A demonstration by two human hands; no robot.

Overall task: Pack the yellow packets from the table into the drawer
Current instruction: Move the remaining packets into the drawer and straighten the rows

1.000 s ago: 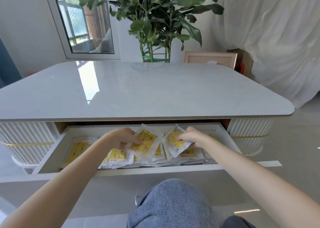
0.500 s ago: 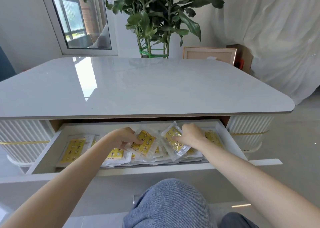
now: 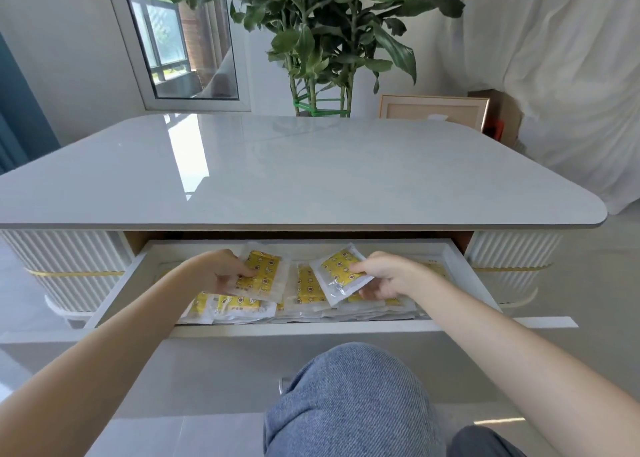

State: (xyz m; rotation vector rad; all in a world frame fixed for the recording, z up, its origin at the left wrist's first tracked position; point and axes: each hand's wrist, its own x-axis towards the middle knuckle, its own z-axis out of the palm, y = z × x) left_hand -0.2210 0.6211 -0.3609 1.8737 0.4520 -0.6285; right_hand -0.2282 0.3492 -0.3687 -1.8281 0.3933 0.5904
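Head view: a person sits facing the open drawer [image 3: 298, 329], which is pulled out from under the table [image 3: 294, 172], with both hands reaching into it.
Left hand [image 3: 225, 273]: pinches the left packet [image 3: 268, 266], thumb on its face and fingers curled beneath.
Right hand [image 3: 389, 278]: grips the right packet [image 3: 341, 266] the same way, thumb on top and fingers under its near edge.
Why held so: both packets are tilted with their far ends raised above the pile, probably so they can be laid flat as the next layer.
Packed packets [image 3: 306, 288]: they lie flat and overlapping along the drawer floor, reaching close to the front wall. Lying flat likely keeps the drawer able to shut.
Table top: no yellow packet shows on it, so the task looks nearly finished, with these 2 among the last.
Writing: each clear wrapper has a yellow panel with small dark-red figures. A line of print runs along some edges, too blurred to read, and no brand can be made out.
Behind: a plant [image 3: 322, 33] and a picture frame [image 3: 433, 110] stand beyond the table.
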